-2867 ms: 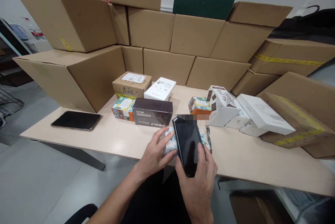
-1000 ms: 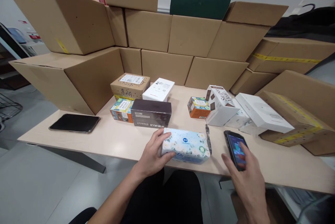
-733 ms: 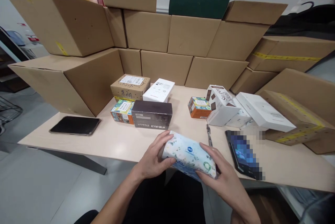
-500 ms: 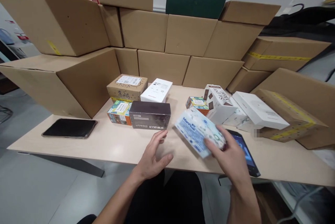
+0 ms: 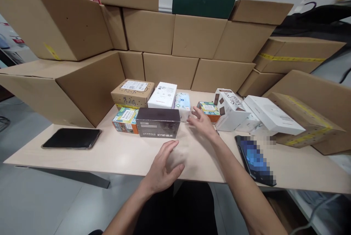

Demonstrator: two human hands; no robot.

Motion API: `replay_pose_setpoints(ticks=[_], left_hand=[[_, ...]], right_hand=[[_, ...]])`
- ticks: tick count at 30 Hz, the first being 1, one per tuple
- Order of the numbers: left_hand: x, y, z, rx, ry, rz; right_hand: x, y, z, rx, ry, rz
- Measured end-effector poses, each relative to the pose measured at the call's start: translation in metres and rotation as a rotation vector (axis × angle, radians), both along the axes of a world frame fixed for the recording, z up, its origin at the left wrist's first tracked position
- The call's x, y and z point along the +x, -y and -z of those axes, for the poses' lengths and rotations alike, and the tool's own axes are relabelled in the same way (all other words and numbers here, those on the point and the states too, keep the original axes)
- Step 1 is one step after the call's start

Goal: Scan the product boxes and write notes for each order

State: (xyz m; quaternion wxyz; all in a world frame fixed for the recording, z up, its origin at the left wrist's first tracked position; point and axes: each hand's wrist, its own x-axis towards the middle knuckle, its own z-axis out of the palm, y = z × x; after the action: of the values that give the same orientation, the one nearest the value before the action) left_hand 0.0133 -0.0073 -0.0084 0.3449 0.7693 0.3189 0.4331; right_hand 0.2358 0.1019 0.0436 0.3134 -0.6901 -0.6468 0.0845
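The light-blue tissue pack point(image 5: 182, 104) stands on the table, just right of a white box point(image 5: 163, 95) and behind the right end of a dark brown box point(image 5: 159, 123). My right hand point(image 5: 201, 123) is beside the pack's lower right side, fingers apart and holding nothing. In front of the dark box, near the table's front edge, my left hand point(image 5: 164, 167) hovers open and empty. An orange-and-green box point(image 5: 208, 110) lies just beyond my right hand. Its look-alike, another orange-and-green box point(image 5: 125, 119), touches the dark box's left end.
A small brown carton point(image 5: 133, 94) sits behind the left group. At right are a white patterned box point(image 5: 233, 110), a flat white box point(image 5: 274, 114) and a tablet-like device point(image 5: 255, 160). A phone point(image 5: 71, 138) lies left. Stacked cardboard boxes point(image 5: 171, 70) wall the table point(image 5: 120, 154).
My right hand has carried the tissue pack away from me and to the left, setting it beside the white box, and has let go. My left hand has hardly moved.
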Motion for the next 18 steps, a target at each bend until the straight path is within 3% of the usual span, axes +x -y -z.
replay_pose_setpoints(ticks=[8,12,18], left_hand=[[0.002,0.000,-0.004,0.028,-0.043,-0.010],[0.003,0.000,-0.004,0.046,-0.043,-0.022],[0.003,-0.001,-0.004,0.065,-0.060,-0.025]], right_hand=[[0.021,0.007,-0.009,0.049,0.335,0.270],[0.015,0.011,-0.001,0.029,0.421,0.269],[0.009,0.048,0.000,0.053,0.437,0.173]])
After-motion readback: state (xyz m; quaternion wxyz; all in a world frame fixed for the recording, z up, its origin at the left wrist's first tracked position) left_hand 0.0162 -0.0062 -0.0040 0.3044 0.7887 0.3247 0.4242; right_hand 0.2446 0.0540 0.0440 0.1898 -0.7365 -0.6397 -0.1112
